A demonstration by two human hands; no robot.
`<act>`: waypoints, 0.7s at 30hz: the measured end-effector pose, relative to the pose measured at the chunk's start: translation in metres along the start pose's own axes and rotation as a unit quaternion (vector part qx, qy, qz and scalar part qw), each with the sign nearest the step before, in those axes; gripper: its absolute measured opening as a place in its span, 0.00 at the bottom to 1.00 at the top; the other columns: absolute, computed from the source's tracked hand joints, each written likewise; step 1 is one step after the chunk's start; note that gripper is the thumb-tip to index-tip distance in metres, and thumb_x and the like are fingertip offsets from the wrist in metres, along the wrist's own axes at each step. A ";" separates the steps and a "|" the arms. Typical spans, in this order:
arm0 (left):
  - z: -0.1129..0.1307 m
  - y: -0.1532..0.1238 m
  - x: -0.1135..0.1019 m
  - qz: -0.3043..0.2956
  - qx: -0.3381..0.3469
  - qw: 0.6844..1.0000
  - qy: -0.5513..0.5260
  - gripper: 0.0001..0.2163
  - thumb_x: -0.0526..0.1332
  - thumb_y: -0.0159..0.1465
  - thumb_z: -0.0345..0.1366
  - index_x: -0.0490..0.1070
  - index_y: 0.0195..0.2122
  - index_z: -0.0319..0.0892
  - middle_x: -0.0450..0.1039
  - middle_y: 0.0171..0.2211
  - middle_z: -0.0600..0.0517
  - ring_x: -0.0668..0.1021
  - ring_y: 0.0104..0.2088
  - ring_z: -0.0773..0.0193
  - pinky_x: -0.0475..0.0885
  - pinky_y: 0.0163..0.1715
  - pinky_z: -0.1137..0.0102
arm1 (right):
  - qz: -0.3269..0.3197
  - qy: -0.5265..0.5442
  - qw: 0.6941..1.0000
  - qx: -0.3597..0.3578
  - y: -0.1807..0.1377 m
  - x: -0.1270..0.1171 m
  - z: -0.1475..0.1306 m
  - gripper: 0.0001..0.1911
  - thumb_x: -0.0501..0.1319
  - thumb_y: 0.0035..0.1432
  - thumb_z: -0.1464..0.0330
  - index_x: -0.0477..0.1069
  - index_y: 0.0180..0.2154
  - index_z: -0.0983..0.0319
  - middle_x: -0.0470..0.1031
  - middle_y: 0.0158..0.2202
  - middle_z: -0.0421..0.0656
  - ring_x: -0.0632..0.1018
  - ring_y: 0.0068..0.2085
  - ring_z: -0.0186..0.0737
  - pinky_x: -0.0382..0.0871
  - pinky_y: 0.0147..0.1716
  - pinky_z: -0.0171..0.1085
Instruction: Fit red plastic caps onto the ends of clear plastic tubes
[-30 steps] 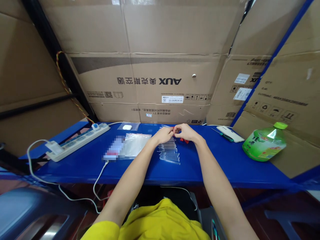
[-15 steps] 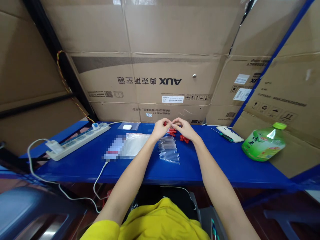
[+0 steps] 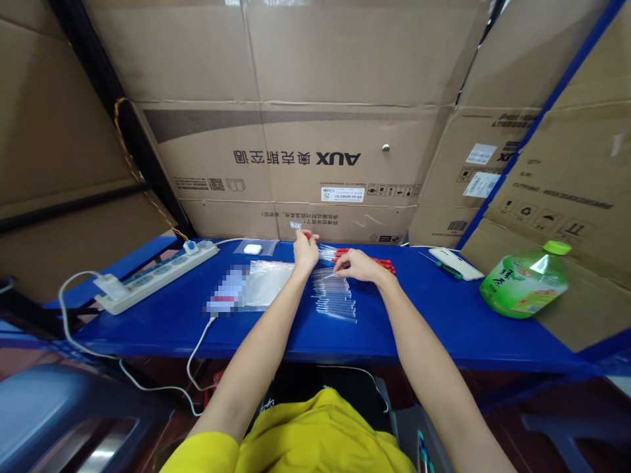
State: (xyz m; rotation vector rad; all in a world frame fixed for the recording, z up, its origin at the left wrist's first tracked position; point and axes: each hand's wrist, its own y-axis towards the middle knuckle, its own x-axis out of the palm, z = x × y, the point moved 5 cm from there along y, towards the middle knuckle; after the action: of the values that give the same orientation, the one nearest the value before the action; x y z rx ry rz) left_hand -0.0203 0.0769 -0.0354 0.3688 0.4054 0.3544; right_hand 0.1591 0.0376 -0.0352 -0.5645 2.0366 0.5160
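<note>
My left hand [image 3: 305, 248] is raised a little above the blue table [image 3: 424, 315], fingers pinched on a small red piece. My right hand [image 3: 359, 265] rests low on the table, fingers curled on a thin clear tube at the far end of a row of clear tubes [image 3: 336, 297]. Several small red pieces [image 3: 383, 263] lie scattered just beyond and to the right of my right hand.
A clear plastic bag [image 3: 269, 281] lies left of the tubes, beside a blurred item on a white cable. A power strip [image 3: 156, 274] sits far left, a white earbud case [image 3: 252, 249] behind the bag. A white phone [image 3: 454, 262] and green bottle [image 3: 525, 280] stand right. Cardboard boxes wall the back.
My hands were together over the tubes. Now they have parted: the left rose and went back with a red piece, the right dropped to the tubes.
</note>
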 end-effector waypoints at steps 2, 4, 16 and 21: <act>0.003 -0.001 0.002 -0.016 0.025 0.999 0.028 0.09 0.56 0.67 0.28 0.72 0.46 0.42 0.80 0.45 0.46 0.80 0.46 0.60 0.72 0.51 0.65 | -0.007 -0.019 1.000 0.008 0.000 0.002 0.000 0.06 0.69 0.54 0.63 0.83 0.34 0.56 0.83 0.34 0.38 0.79 0.37 0.38 0.65 0.41 0.34; 0.005 -0.002 0.004 -0.038 0.045 0.997 0.051 0.09 0.59 0.66 0.28 0.75 0.45 0.42 0.80 0.46 0.45 0.80 0.46 0.60 0.72 0.51 0.65 | -0.008 -0.025 1.000 0.012 0.000 0.003 0.000 0.05 0.69 0.54 0.63 0.82 0.34 0.56 0.83 0.34 0.37 0.79 0.38 0.38 0.64 0.41 0.34; 0.003 -0.026 0.049 -0.239 -0.050 0.959 -0.145 0.14 0.63 0.68 0.35 0.66 0.52 0.38 0.79 0.29 0.51 0.81 0.28 0.66 0.76 0.33 0.70 | 0.169 0.053 0.984 -0.008 -0.004 -0.022 0.006 0.15 0.65 0.59 0.63 0.77 0.47 0.59 0.82 0.37 0.41 0.78 0.36 0.38 0.67 0.40 0.35; 0.015 -0.028 0.041 -0.207 0.043 0.976 -0.046 0.10 0.59 0.70 0.39 0.70 0.49 0.42 0.81 0.34 0.49 0.82 0.34 0.62 0.76 0.39 0.68 | 0.226 0.029 0.973 0.042 -0.012 -0.042 0.024 0.11 0.64 0.60 0.60 0.80 0.39 0.60 0.83 0.37 0.43 0.79 0.38 0.41 0.69 0.43 0.37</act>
State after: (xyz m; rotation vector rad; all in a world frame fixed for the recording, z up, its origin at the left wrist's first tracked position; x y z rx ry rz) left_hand 0.0283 0.0645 -0.0474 0.3732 0.3967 -0.0875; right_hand 0.2014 0.0492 -0.0123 -0.0581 2.2392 0.6816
